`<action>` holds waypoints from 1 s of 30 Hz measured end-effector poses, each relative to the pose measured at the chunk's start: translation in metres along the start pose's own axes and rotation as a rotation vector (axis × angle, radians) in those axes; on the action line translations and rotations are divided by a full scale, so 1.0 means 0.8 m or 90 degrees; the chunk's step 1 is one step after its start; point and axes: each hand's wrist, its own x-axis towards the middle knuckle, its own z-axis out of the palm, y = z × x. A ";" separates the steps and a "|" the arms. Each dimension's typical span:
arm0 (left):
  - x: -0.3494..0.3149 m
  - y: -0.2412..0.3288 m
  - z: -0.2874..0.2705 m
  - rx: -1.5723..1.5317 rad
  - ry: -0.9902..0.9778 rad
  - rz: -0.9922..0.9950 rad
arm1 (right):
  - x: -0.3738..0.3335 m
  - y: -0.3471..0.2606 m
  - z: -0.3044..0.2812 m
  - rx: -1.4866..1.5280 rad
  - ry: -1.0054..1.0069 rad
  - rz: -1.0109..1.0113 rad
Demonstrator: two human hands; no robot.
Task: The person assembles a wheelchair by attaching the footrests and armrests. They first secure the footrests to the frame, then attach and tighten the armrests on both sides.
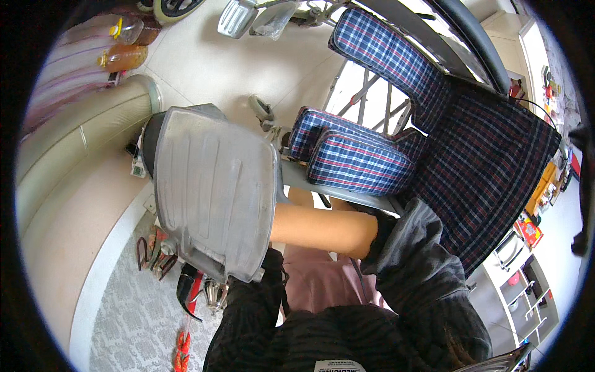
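we hold a grey footplate (214, 189) at nine o'clock of the plaid wheelchair seat (356, 158). our hands sit hidden behind it, grip unreadable. the plate looks not yet fitted.

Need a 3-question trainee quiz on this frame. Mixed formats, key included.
1. True or false: both of the person's hands are in plain view.
2. Multiple choice: the person's bare right forearm runs behind which thing? A) the large grey ribbed panel; B) the clear bottle of amber liquid; C) the white shelf unit.
3. Fill in: the padded cushions on the folding chair frame are covered in blue ____ fabric.

Key: 1 false, since the panel hides both hands; 2 A; 3 plaid.
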 end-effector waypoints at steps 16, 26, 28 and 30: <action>-0.008 0.006 -0.008 -0.004 -0.015 0.003 | 0.059 0.021 0.030 -0.177 -0.098 0.059; 0.004 0.025 -0.031 -0.029 0.044 0.033 | 0.073 0.035 0.050 -0.204 -0.047 0.057; -0.012 0.055 -0.042 -0.046 0.138 0.089 | 0.063 0.032 0.050 -0.188 -0.042 0.049; -0.033 0.095 -0.061 -0.095 0.246 0.165 | 0.060 0.031 0.050 -0.181 -0.068 0.048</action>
